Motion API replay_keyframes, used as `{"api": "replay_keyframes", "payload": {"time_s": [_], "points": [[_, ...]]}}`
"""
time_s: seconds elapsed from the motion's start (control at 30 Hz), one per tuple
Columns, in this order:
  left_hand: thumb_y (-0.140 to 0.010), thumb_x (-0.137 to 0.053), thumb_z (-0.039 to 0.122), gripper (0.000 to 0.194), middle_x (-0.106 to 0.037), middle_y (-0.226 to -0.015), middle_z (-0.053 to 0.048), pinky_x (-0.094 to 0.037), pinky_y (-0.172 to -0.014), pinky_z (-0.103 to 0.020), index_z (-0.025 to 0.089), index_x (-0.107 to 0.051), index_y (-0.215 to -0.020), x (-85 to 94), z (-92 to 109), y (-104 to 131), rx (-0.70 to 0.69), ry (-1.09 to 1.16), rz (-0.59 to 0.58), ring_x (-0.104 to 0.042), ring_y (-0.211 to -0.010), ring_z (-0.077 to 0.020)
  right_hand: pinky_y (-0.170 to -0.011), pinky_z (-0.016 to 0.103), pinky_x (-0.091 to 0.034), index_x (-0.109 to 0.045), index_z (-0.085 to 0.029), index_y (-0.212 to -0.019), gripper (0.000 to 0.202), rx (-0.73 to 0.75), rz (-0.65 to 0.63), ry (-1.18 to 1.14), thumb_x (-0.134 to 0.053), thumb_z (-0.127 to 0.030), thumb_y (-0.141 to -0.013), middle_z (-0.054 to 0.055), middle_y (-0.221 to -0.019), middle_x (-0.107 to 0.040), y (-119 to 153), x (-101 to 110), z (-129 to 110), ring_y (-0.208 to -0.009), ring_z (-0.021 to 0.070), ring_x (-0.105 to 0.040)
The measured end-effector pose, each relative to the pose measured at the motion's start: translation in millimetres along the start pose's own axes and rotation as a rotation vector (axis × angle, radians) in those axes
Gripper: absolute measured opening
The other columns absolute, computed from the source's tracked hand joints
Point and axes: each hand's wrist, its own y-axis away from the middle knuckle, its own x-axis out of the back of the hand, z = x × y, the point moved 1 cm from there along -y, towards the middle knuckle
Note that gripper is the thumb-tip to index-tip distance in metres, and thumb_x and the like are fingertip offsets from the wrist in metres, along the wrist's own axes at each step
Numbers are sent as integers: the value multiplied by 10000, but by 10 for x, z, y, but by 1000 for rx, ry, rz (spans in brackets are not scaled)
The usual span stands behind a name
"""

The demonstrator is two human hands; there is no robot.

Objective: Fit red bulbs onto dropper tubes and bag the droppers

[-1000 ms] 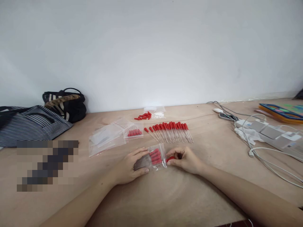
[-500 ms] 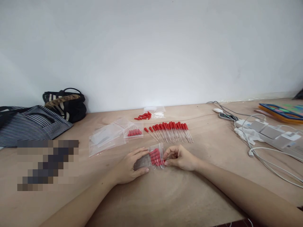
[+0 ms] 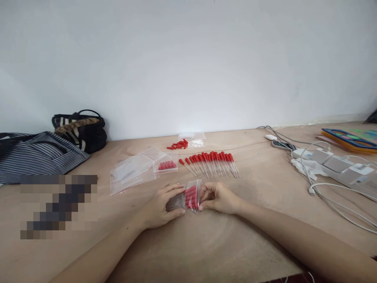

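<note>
A clear zip-lock bag (image 3: 192,196) holding several red-bulbed droppers lies on the table between my hands. My left hand (image 3: 165,206) grips its left part, thumb on the near edge and fingers over the far edge. The thin clear tubes inside run under that palm. At the bag's right-hand mouth, my right hand (image 3: 216,198) pinches the edge with thumb and fingertips. Just beyond, a row of red-bulbed droppers (image 3: 216,161) lies side by side. A filled bag with red bulbs (image 3: 167,165) rests on flat, clear bags (image 3: 132,169) to the left.
Loose red bulbs (image 3: 179,144) and a bag of thin clear tubes (image 3: 196,140) lie near the wall. Striped bag (image 3: 44,153) and black bag (image 3: 91,131) stand left. At right are a power strip (image 3: 341,167), white cables (image 3: 324,196) and a blue-and-orange board (image 3: 350,139).
My right hand has shifted slightly left along the bag's mouth. The red bulb by its fingertips now sits further inside, in line with the others. My left hand stays in place.
</note>
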Motion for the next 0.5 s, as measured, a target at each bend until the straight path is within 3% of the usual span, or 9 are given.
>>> {"api": "replay_keyframes", "payload": {"time_s": [0.27, 0.4, 0.5], "points": [[-734, -545, 465, 535, -481, -1261, -99, -233, -1024, -492, 206, -466, -1196, -6, 17, -16, -7, -36, 13, -400, -1182, -270, -438, 181, -298, -539, -186, -605, 391, 7, 212, 271, -778, -426, -411, -53, -544, -560, -55, -77, -84, -493, 80, -484], [-742, -536, 464, 539, -476, -1264, -103, -217, -1030, -494, 196, -457, -1204, -2, 10, -20, -17, -49, 5, -394, -1187, -271, -446, 184, -298, -531, -192, -639, 368, 5, 173, 309, -773, -391, -445, -60, -536, -550, -82, -90, -83, -488, 77, -474], [-742, -532, 481, 571, -459, -1281, -97, -187, -1039, -497, 207, -428, -1233, 20, -26, -18, -42, -63, -27, -381, -1197, -266, -444, 182, -314, -515, -190, -695, 320, 57, 56, 210, -734, -362, -538, -56, -545, -520, -70, -31, -42, -482, 74, -453]]}}
